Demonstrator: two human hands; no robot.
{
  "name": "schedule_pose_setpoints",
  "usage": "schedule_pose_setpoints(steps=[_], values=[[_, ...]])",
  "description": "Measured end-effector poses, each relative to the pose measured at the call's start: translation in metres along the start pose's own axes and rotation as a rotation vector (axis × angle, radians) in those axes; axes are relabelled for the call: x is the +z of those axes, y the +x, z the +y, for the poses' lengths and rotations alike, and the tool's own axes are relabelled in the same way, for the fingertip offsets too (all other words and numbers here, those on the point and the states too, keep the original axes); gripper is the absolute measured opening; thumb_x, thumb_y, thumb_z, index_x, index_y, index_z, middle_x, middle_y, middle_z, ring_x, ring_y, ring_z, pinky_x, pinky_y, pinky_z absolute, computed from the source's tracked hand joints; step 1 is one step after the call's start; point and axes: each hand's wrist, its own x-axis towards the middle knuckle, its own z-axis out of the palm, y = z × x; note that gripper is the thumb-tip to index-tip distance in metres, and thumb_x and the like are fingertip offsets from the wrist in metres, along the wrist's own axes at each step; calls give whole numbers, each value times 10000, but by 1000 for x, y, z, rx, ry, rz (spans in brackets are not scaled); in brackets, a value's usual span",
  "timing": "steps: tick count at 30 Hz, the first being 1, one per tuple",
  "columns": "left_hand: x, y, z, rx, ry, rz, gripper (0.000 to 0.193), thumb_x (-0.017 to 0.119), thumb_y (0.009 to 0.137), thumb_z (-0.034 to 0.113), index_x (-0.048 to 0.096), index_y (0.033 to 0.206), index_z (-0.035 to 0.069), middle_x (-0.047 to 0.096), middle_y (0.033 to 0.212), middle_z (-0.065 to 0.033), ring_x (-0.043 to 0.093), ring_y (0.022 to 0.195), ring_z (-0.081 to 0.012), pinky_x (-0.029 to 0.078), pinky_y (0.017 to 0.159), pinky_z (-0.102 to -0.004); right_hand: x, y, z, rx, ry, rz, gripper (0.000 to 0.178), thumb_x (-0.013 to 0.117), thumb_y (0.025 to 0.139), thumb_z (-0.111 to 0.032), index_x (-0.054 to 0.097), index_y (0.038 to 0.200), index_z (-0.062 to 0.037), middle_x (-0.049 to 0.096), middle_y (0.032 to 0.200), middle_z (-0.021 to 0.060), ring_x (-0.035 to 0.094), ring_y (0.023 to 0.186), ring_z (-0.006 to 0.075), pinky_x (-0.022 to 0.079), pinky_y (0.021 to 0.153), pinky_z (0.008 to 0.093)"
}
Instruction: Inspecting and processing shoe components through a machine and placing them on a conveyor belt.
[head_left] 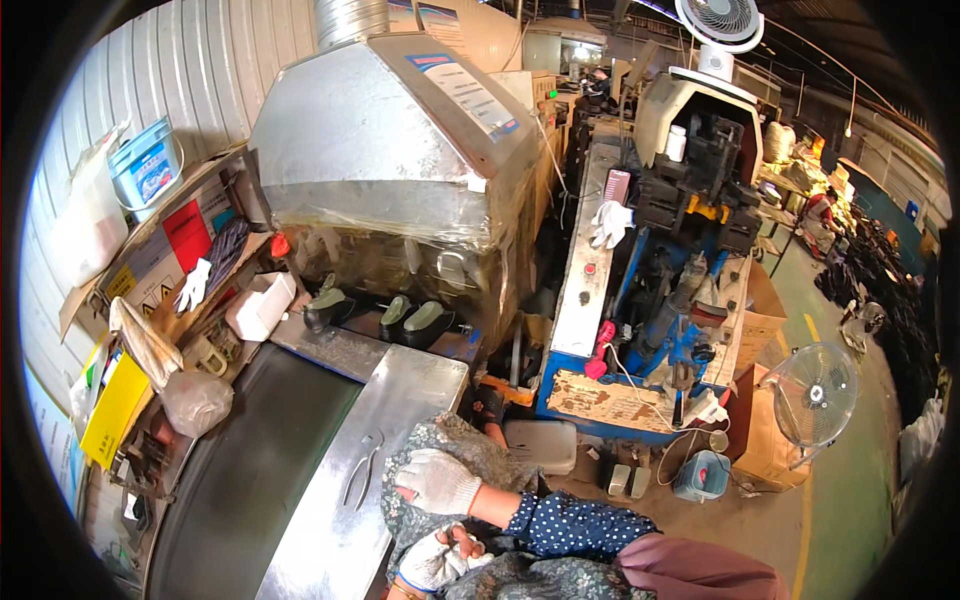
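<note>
Both of my hands wear white knit gloves that leave fingertips bare, and they rest on my dark floral garment (405,515). My right hand (438,482) lies back up and fairly flat over the cloth, below a navy polka-dot sleeve (575,525). Nearer to me, my left hand (440,560) has its fingers curled in, with nothing seen in them; a bangle circles its wrist. To the left of my hands, slim metal pliers (362,472) lie on a shiny metal table (320,520), touched by neither hand.
A dark conveyor belt (260,460) runs beside the table toward a metal hooded machine (370,150). Several dark shoes with green insoles (428,322) stand at its mouth. Right are a blue-based machine (690,340), a floor fan (815,395), a bucket (703,475) and a cardboard box (765,430).
</note>
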Motion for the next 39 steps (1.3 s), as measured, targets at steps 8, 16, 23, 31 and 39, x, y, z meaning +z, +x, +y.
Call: schedule_pose_setpoints(steps=[8,16,23,31,39], values=[[14,-3,-3,11,64,72,382,631,955,436,619,921,56,559,777,-84,479,841,-248,372,838,-406,-3,-7,1,-9,8,-109,151,613,869,-235,627,867,-85,636,855,126,614,872,328,486,836,450],[3,1,2,-23,-127,-19,226,587,986,183,591,1112,-4,605,1084,-143,582,1064,-315,468,1038,-534,-2,-13,9,-1,19,-91,110,675,832,-175,625,778,-93,616,762,76,605,793,297,500,764,416],[4,4,8,-27,-205,-87,225,572,995,180,587,1110,-13,615,1057,-140,587,1066,-313,456,1058,-553,0,-10,14,-14,32,-85,85,666,791,-187,641,807,-107,631,791,67,609,828,296,497,809,426],[-8,4,11,-52,-184,-51,265,537,1014,218,563,1177,11,578,1020,-126,566,1047,-314,409,1100,-557,2,-13,19,-45,44,-66,99,664,815,-192,640,798,-97,610,770,80,606,831,301,493,773,426],[-22,7,20,-64,-272,-41,381,564,1002,343,573,1233,40,613,1112,-152,574,1099,-351,406,1086,-594,5,-1,24,55,55,-79,104,646,805,-206,630,802,-103,584,757,110,603,774,323,482,717,445]])
